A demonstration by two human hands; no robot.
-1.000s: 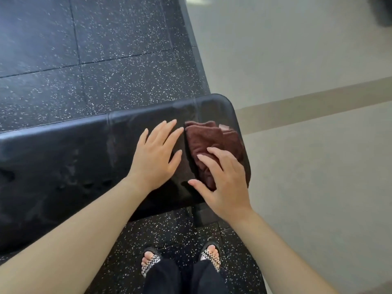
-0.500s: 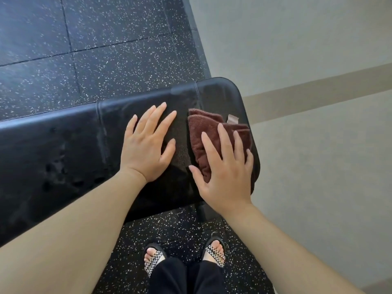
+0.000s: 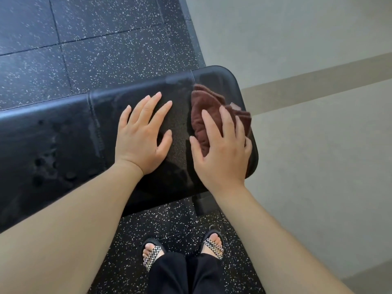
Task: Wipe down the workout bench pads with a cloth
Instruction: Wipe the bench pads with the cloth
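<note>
Change since earlier: right hand [image 3: 220, 151] has slid with the cloth toward the bench's rounded end; its fingers, curled over the cloth 1 second ago, now lie spread flat on it. Left hand [image 3: 142, 134] keeps its flat brace on the pad.
Task thing: crumpled dark brown terry cloth [image 3: 203, 109] lies on the glossy black padded workout bench [image 3: 63, 141], the worktop here, near its rounded right end.
Cloth position: partly under the right palm and fingers, bunched part showing beyond the fingertips, a small tag poking out at its right side.
Right grip: open palm pressing down on the cloth, fingers spread, not pinching it.
Left grip: wide and flat, holding nothing, fingers fanned on bare vinyl just left of the cloth, not touching it.
Key relation: cloth sits directly under the right hand, so that hand is the nearer 1; the bench's long axis runs away to the left, past a seam [image 3: 95, 124] in the vinyl.
Edges: cloth's right side reaches the pad's rounded end edge; beyond it is a drop to pale grey smooth floor [image 3: 318, 166].
Open room: little travel remains rightward; my judgement is that the next stroke must come back left, where the left hand stands in the path.
Unwiped area: smudged marks show on the pad left of the seam, likely still to do.
Below: 2 feet in checkered-strap sandals [image 3: 212, 245] on black speckled rubber flooring [image 3: 106, 49].
</note>
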